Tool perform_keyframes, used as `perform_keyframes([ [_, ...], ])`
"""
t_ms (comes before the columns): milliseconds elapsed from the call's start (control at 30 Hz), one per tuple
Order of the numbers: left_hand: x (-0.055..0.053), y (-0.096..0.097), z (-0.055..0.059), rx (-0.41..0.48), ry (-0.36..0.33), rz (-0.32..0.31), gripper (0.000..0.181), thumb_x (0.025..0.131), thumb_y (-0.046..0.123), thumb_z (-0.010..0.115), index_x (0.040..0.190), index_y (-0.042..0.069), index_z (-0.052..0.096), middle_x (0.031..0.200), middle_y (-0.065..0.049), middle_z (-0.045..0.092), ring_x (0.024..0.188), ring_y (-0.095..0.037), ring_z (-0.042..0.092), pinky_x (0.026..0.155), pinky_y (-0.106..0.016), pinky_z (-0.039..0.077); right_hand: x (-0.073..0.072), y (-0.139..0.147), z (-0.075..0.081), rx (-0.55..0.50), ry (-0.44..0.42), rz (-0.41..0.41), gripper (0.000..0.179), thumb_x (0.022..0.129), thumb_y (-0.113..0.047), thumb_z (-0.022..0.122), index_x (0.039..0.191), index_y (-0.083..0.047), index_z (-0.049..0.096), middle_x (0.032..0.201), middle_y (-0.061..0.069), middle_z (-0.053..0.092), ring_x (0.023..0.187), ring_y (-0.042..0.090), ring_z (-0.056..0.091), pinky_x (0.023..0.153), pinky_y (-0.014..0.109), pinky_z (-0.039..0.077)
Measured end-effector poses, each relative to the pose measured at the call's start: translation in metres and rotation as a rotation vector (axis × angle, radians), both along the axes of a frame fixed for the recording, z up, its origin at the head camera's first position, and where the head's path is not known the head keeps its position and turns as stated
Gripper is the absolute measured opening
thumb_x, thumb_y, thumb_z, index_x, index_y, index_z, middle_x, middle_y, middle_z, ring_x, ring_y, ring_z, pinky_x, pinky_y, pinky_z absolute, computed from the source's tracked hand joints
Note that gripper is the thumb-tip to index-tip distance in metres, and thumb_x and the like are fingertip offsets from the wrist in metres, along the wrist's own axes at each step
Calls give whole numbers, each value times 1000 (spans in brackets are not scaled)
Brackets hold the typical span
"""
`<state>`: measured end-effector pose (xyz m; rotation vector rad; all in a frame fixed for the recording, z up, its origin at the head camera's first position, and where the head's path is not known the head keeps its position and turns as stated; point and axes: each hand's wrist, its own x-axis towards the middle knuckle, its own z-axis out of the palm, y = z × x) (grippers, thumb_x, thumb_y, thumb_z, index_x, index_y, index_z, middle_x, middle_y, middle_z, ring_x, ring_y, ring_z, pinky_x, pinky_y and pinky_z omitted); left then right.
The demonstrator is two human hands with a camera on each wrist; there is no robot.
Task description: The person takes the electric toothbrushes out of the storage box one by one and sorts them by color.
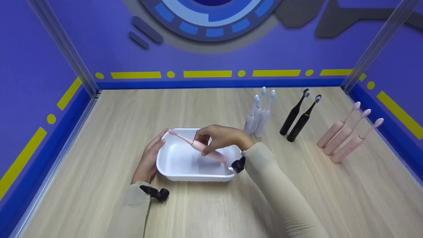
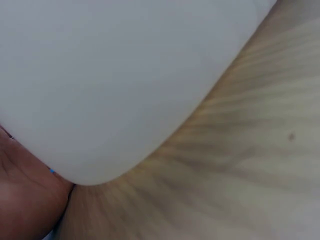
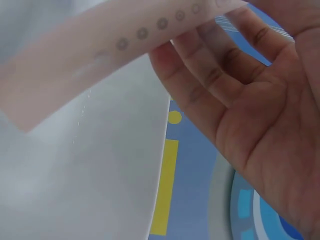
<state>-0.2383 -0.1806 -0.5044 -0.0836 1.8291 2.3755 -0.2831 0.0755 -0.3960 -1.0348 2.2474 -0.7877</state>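
A pink electric toothbrush (image 1: pixel 208 150) is pinched between the thumb and fingers of my right hand (image 1: pixel 222 136), tilted over a white plastic tub (image 1: pixel 198 178). Its brush head points to the upper left, near the tub's left rim. A row of round marks shows along the toothbrush handle (image 3: pixel 145 32) in the right wrist view. My left hand (image 1: pixel 151 158) rests against the tub's left side, thumb by the rim. From the left wrist, the tub's outer wall (image 2: pixel 115 90) fills much of the view, with part of the left hand (image 2: pixel 30 195) beside it.
Several electric toothbrushes stand upright on the wooden table (image 1: pixel 132 112): white ones (image 1: pixel 261 120) behind my right hand, two black ones (image 1: pixel 299 127) further right, and three pink ones (image 1: pixel 342 142) at far right. Blue panels (image 1: pixel 211 59) enclose the table's back and sides.
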Motion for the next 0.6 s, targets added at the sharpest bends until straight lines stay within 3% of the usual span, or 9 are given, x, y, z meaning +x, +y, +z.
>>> perform_keyframes([
  [333, 2, -1, 2, -23, 7, -6, 46, 103, 17, 37, 149, 15, 36, 157, -1, 31, 143, -20, 32, 116, -36, 31, 4, 12, 5, -133, -7, -8, 26, 79, -18, 76, 101, -11, 63, 93, 1, 67, 86, 12, 61, 82, 31, 52],
  [600, 1, 0, 2, -50, 3, -2, 47, 103, 19, 38, 150, 16, 35, 158, -1, 28, 145, -20, 28, 119, -37, 27, 6, 24, 8, -245, -24, -50, 24, 81, -19, 75, 100, -10, 62, 93, 2, 67, 87, 13, 61, 78, 25, 54],
])
